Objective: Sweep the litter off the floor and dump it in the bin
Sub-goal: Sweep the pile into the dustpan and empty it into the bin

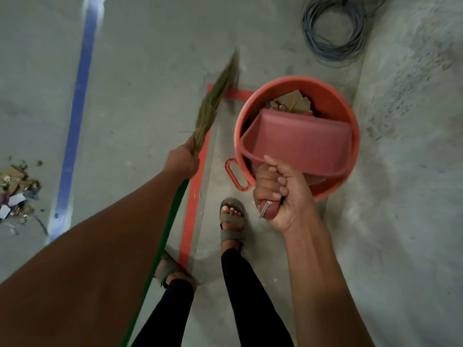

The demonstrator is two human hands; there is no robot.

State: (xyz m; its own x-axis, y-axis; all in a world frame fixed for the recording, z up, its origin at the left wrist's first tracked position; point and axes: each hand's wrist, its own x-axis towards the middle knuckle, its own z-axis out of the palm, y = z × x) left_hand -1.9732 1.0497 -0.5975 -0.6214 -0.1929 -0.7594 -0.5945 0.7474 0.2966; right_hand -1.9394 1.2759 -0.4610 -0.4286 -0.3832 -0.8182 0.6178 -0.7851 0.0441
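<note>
My right hand (280,194) grips the handle of a red dustpan (300,144), which is tilted over the mouth of an orange round bin (333,96). Brown scraps of litter (293,102) lie inside the bin beyond the pan's front edge. My left hand (181,160) holds a grass broom (218,96) where the bristles meet its green handle; the bristle end points up and away, left of the bin. A pile of paper and cardboard litter (16,191) lies on the floor at the far left edge.
The concrete floor (150,58) carries a blue tape line (77,116) and an orange tape corner (198,191) around the bin. A coil of grey cable (333,28) lies at the top right. My sandalled feet (231,219) stand just before the bin.
</note>
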